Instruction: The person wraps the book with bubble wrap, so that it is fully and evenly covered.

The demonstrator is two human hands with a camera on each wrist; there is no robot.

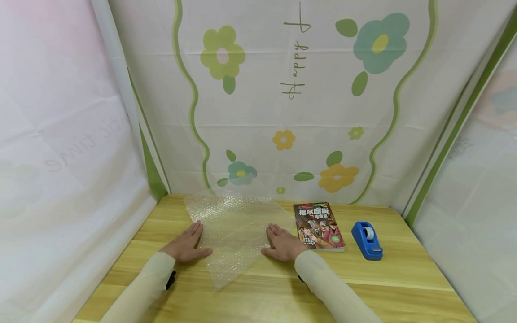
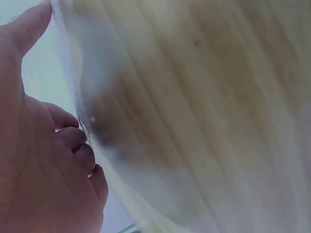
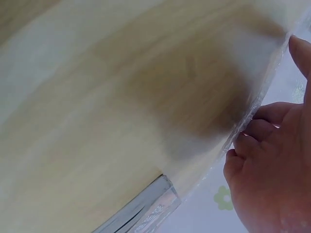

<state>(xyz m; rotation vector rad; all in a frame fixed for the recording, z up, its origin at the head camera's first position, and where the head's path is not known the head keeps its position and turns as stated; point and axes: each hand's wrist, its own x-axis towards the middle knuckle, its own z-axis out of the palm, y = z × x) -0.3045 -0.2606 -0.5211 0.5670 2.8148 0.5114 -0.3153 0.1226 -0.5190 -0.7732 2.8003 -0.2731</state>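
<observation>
Pressing flat on the wooden table (image 1: 404, 278), the left hand (image 1: 186, 244) and the right hand (image 1: 284, 243) lie well apart with straight fingers, one on each side edge of the bubble wrap sheet (image 1: 234, 229), which is spread at an angle across the middle of the table with its near corner pointing toward the person. Neither hand pinches the sheet; the palms only hold it down. The likely trouble is that so light and springy a sheet could creep or bunch under the palms, or curl at its far edge. The book (image 1: 319, 225) lies just beside the right hand, the blue tape dispenser (image 1: 366, 240) beyond it, and a careless sweep might knock either.
</observation>
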